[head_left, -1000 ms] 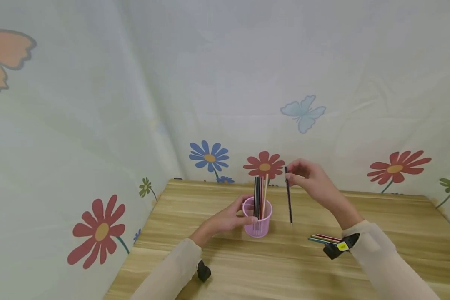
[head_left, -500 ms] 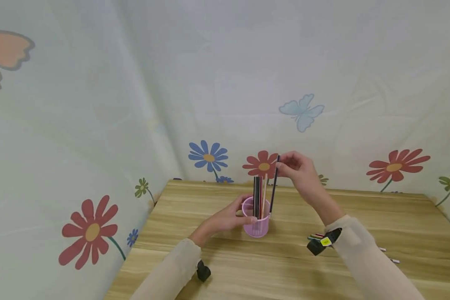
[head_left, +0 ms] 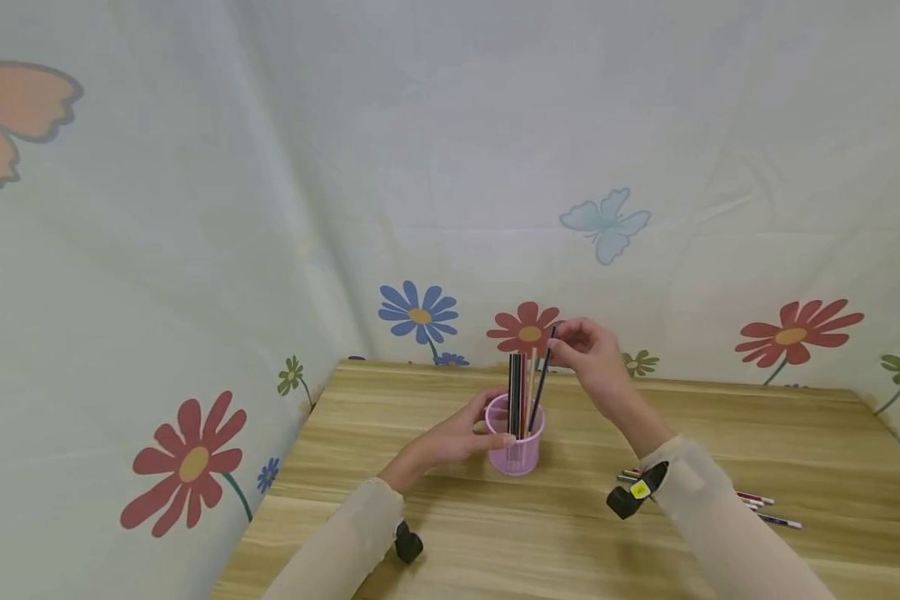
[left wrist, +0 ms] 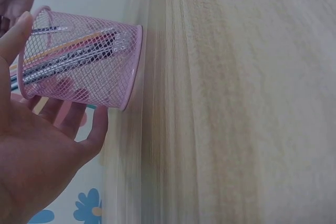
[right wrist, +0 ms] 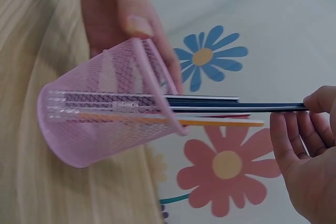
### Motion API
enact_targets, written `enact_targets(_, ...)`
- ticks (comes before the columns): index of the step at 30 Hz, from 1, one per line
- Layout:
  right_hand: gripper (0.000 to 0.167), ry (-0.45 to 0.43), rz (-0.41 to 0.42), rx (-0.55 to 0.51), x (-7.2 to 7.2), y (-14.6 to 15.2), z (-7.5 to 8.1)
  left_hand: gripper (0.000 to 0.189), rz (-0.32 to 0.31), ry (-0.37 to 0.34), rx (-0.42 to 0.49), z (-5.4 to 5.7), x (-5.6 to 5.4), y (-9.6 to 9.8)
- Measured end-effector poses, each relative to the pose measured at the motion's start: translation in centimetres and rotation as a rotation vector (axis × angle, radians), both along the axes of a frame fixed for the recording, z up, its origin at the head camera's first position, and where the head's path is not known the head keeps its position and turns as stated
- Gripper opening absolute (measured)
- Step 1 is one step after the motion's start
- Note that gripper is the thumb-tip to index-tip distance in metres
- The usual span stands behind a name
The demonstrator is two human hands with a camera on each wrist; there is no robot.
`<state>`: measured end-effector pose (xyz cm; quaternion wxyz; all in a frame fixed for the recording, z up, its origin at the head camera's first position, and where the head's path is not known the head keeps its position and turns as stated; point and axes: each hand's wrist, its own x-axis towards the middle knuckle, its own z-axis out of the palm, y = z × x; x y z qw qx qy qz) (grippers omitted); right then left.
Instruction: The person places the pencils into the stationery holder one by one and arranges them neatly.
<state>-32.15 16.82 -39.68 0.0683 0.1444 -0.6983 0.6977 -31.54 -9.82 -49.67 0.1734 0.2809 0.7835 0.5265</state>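
Note:
A pink mesh pencil cup (head_left: 516, 462) stands upright on the wooden table, several pencils (head_left: 514, 383) leaning in it. My left hand (head_left: 453, 435) grips the cup from its left side, thumb across the front near the rim. In the left wrist view the fingers of that left hand (left wrist: 47, 150) curl around the mesh wall. Above the cup's right side, my right hand (head_left: 596, 367) pinches a dark blue pencil (head_left: 542, 382) near its upper end. In the right wrist view the lower end of this dark pencil (right wrist: 268, 107) is inside the cup.
Several loose pencils (head_left: 780, 522) lie on the table (head_left: 495, 542) at the right, partly hidden beneath the right sleeve (head_left: 708, 500). Behind the table's back edge hangs a pale cloth (head_left: 457, 167) printed with flowers and butterflies.
My right hand has moved left to the cup, then lowered, bringing the dark blue pencil's lower end inside the rim. The left hand has stayed on the cup.

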Motion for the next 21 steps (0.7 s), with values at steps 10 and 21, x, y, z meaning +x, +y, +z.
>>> enact_targets(10,0.022,-0.059,0.003,0.034,-0.2,-0.4,-2.6,0.081,0.005,0.002,-0.005,0.1,0.1,0.0)
enact_targets(21,0.023,-0.086,0.014,-0.017,-0.5,-0.6,-3.6,0.077,0.007,-0.029,0.004,0.2,0.2,0.0)
